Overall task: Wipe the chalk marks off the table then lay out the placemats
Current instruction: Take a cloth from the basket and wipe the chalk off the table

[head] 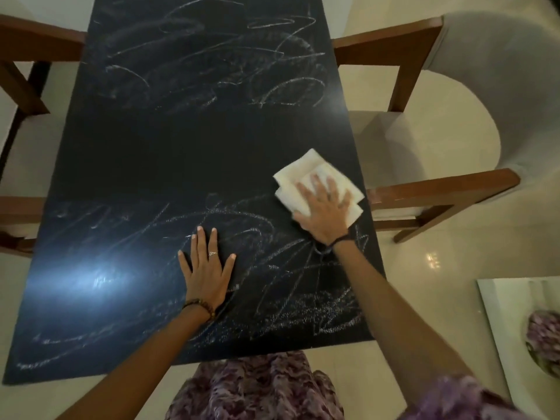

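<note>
Head view looks down on a long black table (pixel 188 153), scribbled with white chalk marks (pixel 272 286) at the near end and again at the far end, with a bare dark band across the middle. Wooden chairs with pale seats stand along both sides; one chair (pixel 448 122) is at the right edge. A folded white cloth (pixel 306 174) lies near the table's right edge, and the right hand (pixel 325 209) presses it flat with fingers spread straight. The left hand (pixel 207 268) rests palm down on the chalked near end, fingers straight and spread, holding nothing, a ring (pixel 212 253) on one finger.
</note>
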